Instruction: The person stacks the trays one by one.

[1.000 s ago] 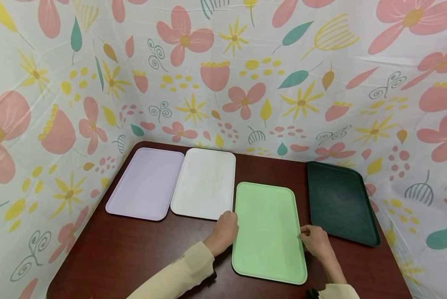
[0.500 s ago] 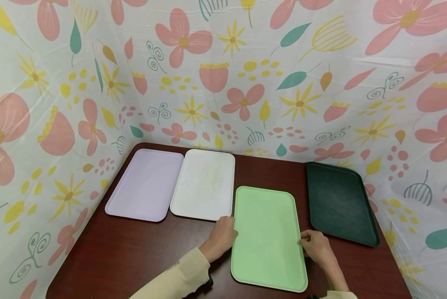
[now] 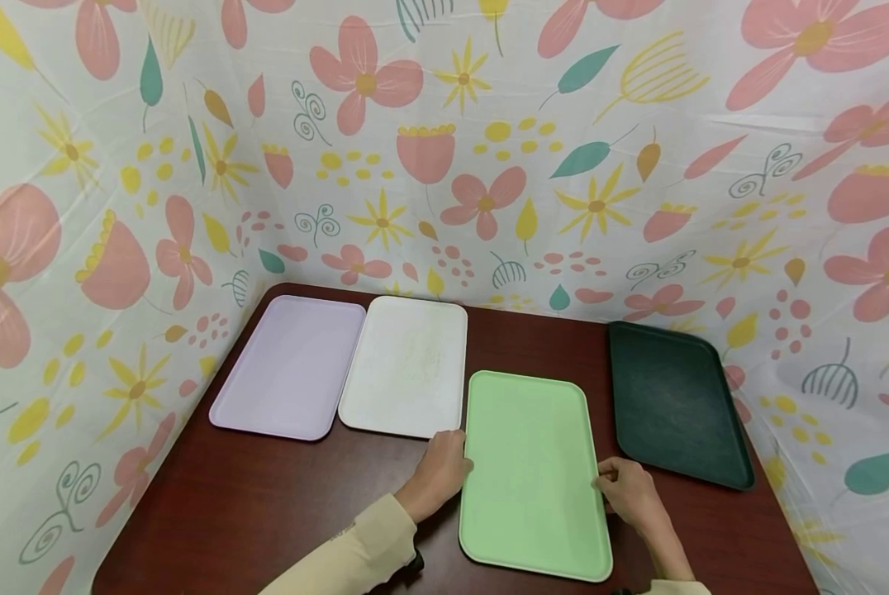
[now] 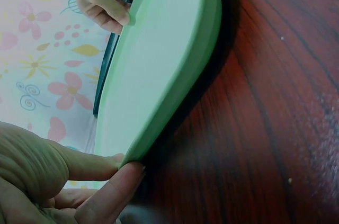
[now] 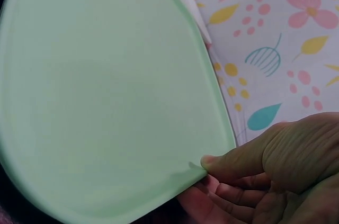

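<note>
Both hands pinching lt. grn tray (image 3: 534, 475), not yet let go

Our status, quick: the lt. grn tray is on or just over the table (image 3: 281, 508), R of the white tray (image 3: 406, 364) & a bit nearer us. L wrist view has a dark band under its rim; can't tell if that's shadow or a slight lift.

L hand (image 3: 435, 469): grasping the tray's L long edge, rim btwn thumb & finger. R hand (image 3: 629, 489): same on the R long edge, thumb on top, fingers curled under. Neither has released.

Done, as far as we see: lavender tray (image 3: 292, 364) & white tray lie flat, side by side at the far L, far edges roughly level, no hand on either. We'd call that pair settled.

In progress: lt. grn tray, approx. midway by our read. It's just beside the white one, but its far edge isn't level w/ that pair's & it's angled a little differently. Touching or a hair apart? Can't tell.

Left: it's not let go yet. Dk. grn tray (image 3: 675, 405) lies at the R end, near the R hand, slanted its own way, nobody gripping it; whether it needs anything, can't say.
</note>
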Demonstrator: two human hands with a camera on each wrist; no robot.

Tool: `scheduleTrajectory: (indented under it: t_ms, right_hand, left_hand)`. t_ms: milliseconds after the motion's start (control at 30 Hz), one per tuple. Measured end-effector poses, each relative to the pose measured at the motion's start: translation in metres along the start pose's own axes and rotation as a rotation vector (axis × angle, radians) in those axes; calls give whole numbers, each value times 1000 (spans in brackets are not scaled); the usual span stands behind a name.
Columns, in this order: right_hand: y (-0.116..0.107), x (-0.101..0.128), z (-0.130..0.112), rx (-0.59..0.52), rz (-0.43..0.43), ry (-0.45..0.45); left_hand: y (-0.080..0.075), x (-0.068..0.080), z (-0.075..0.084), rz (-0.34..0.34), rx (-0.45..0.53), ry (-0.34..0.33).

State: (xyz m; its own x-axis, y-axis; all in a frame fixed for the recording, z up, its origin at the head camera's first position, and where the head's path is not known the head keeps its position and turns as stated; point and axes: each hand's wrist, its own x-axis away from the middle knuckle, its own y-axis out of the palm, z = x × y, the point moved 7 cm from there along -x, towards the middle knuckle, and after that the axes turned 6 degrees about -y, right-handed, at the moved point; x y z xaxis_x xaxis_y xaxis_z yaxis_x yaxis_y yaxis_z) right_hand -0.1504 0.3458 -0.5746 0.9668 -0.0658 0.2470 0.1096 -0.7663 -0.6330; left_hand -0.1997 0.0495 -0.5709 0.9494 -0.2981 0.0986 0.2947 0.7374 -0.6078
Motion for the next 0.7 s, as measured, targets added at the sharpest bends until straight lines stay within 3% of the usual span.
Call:
scheduleTrajectory:
  t_ms: [700]
  right_hand:
    - [0,0,2,-4,1,5]
  left_hand:
    - [1,1,-1,-11,12,-10]
